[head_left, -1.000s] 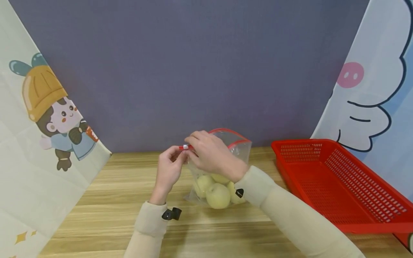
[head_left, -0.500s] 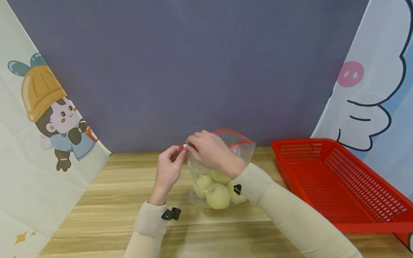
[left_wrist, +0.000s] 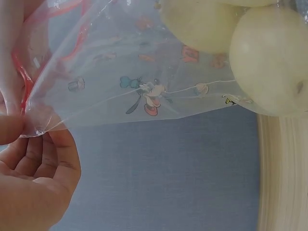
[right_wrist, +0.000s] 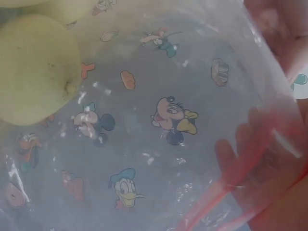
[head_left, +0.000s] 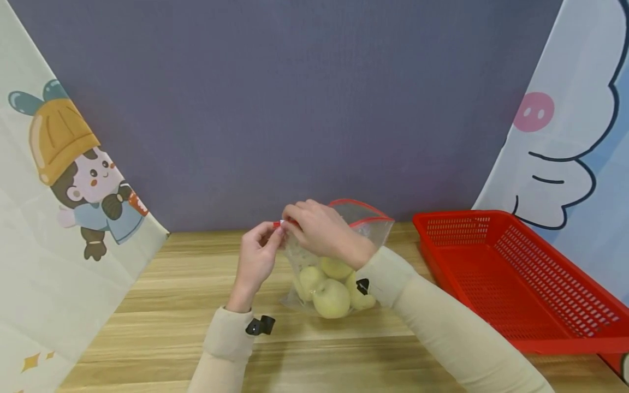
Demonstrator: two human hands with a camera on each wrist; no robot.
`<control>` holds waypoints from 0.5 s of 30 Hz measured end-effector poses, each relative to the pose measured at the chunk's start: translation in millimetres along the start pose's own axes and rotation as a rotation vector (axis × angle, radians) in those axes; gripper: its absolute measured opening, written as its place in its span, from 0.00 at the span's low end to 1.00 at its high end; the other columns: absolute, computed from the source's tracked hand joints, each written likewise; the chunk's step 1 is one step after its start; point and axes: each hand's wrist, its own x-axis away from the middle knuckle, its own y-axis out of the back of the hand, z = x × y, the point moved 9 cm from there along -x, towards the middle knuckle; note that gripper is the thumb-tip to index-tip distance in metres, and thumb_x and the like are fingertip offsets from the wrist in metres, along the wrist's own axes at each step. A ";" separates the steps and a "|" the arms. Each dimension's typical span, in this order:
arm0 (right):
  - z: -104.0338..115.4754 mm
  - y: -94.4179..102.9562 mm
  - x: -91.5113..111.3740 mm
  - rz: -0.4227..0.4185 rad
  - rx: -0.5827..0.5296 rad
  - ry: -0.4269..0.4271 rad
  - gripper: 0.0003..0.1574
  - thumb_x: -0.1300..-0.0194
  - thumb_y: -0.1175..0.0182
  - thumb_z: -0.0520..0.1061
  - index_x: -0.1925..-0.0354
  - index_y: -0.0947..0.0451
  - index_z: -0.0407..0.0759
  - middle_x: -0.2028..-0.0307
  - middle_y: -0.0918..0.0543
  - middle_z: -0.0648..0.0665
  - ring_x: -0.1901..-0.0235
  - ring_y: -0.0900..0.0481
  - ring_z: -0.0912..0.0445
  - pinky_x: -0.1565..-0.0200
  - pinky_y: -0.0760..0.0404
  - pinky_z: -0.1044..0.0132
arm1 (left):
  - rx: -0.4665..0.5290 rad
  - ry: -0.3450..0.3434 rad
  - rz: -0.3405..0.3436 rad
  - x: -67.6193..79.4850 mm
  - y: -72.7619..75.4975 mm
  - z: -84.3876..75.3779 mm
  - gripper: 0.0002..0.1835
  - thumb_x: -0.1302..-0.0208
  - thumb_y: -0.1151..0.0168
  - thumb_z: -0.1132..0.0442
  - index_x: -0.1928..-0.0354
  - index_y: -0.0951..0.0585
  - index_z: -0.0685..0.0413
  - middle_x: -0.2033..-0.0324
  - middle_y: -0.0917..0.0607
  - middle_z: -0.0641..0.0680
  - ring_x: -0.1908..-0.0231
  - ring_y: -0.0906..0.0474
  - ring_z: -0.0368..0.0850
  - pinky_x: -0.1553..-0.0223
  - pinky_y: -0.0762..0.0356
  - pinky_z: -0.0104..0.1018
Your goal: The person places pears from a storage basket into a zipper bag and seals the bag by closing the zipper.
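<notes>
A clear zip bag with a red zip strip stands upright on the table. Several pale yellow round fruits fill its lower part. My left hand pinches the bag's top left corner, at the red zip's end, between thumb and forefinger. Close beside it, my right hand pinches the zip, its fingers mostly covering a small white slider. Toward the right the mouth gapes, its two red strips apart. In the left wrist view, cartoon prints show on the plastic, and left fingers curl under the corner.
A red perforated plastic basket stands on the right of the wooden table. Behind rises a grey-blue backdrop. Printed cartoon cloths hang at the left and right sides.
The bag's open right end has swung slightly to the right. My right fingers now cover more of the white slider, while my left hand stays almost still.
</notes>
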 end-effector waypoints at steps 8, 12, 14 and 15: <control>-1.6 -1.1 0.1 -0.004 -0.015 -0.007 0.09 0.22 0.44 0.48 0.57 0.19 0.47 0.65 0.18 0.51 0.67 0.25 0.56 0.69 0.23 0.65 | 0.009 0.004 -0.013 -1.3 -0.1 4.0 0.10 0.25 0.43 0.70 0.60 0.18 0.74 0.69 0.16 0.66 0.69 0.19 0.39 0.65 0.15 0.27; -1.6 -0.6 0.4 -0.017 -0.008 -0.003 0.09 0.22 0.44 0.47 0.59 0.20 0.47 0.67 0.20 0.51 0.69 0.26 0.56 0.71 0.24 0.66 | 0.005 -0.002 -0.017 -1.4 -0.5 3.0 0.11 0.25 0.43 0.69 0.60 0.18 0.73 0.69 0.16 0.66 0.69 0.19 0.40 0.66 0.16 0.27; -1.9 -0.6 0.6 -0.021 -0.003 -0.002 0.08 0.22 0.44 0.47 0.60 0.20 0.47 0.68 0.20 0.51 0.69 0.26 0.56 0.71 0.24 0.66 | 0.001 -0.006 -0.017 -1.1 -0.9 2.3 0.11 0.25 0.43 0.69 0.60 0.17 0.73 0.69 0.16 0.66 0.69 0.19 0.40 0.66 0.16 0.27; -2.4 -1.0 0.5 -0.022 -0.001 -0.002 0.08 0.22 0.43 0.47 0.60 0.20 0.47 0.68 0.20 0.52 0.69 0.26 0.56 0.71 0.24 0.66 | 0.000 -0.008 -0.017 -1.0 -1.1 1.9 0.11 0.25 0.43 0.69 0.61 0.17 0.73 0.69 0.16 0.66 0.69 0.19 0.40 0.66 0.17 0.27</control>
